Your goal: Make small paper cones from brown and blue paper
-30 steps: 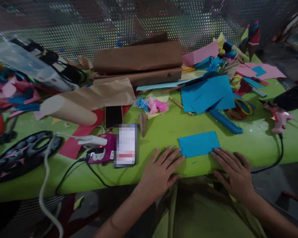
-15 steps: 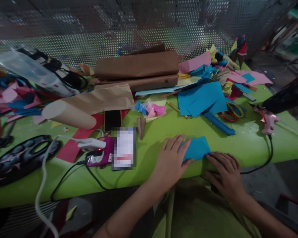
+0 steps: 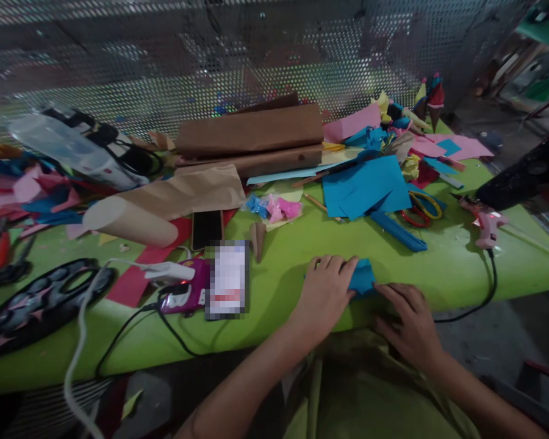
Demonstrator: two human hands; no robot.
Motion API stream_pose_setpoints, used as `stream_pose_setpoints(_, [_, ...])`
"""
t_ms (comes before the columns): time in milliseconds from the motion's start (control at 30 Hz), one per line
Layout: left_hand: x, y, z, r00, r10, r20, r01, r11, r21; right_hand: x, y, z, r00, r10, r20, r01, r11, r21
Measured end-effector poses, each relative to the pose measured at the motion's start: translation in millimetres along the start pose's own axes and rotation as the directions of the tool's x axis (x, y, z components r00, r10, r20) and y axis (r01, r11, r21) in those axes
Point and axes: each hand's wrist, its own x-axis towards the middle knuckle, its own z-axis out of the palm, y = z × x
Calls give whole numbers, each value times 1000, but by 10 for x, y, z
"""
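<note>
A piece of blue paper (image 3: pixel 362 277) lies near the front edge of the green table (image 3: pixel 274 286), partly covered by my left hand. My left hand (image 3: pixel 327 292) holds the sheet down, its fingers bent over it and its thumb at the near side. At the paper's right corner, my right hand (image 3: pixel 407 314) touches with its fingertips. The right thumb is apart from the fingers, low by the table edge. A small brown paper cone (image 3: pixel 257 241) stands to the left, beyond my left hand.
Blue sheets (image 3: pixel 366 186), a blue cutter (image 3: pixel 399 231) and scissors (image 3: pixel 423 208) lie beyond my hands. A pink glue gun (image 3: pixel 489 228) with a black cord is at right. On the left are a phone (image 3: pixel 227 280), a purple power strip (image 3: pixel 185 299) and a cardboard tube (image 3: pixel 130 221).
Less of the blue paper shows to the right of my left hand, whose fingers are more bent and closer together. My right hand has shifted slightly left with the paper's edge. The camera view tilted.
</note>
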Motion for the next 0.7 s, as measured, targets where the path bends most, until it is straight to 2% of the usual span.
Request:
stream_pose_setpoints(100, [21, -29, -13, 1000, 0, 25, 1, 999, -47, 108, 42, -74, 995, 94, -15, -92, 991, 97])
stream_pose_setpoints(200, [35, -59, 12, 1000, -1, 21, 3, 997, -77, 216, 123, -150, 992, 122, -22, -118, 982, 147])
stream_pose_setpoints(333, [45, -53, 39, 999, -53, -6, 53, 996, -73, 302, 186, -188, 997, 63, 41, -66, 995, 73])
stream_pose_setpoints(500, [90, -3, -24, 983, -163, 86, 168, 984, -55, 303, 136, -152, 990, 76, 117, -74, 997, -29])
stream_pose_setpoints(700, [136, -68, -7, 982, -149, 116, 172, 960, -223, 335, 123, -173, 987, 118, 107, -121, 992, 22])
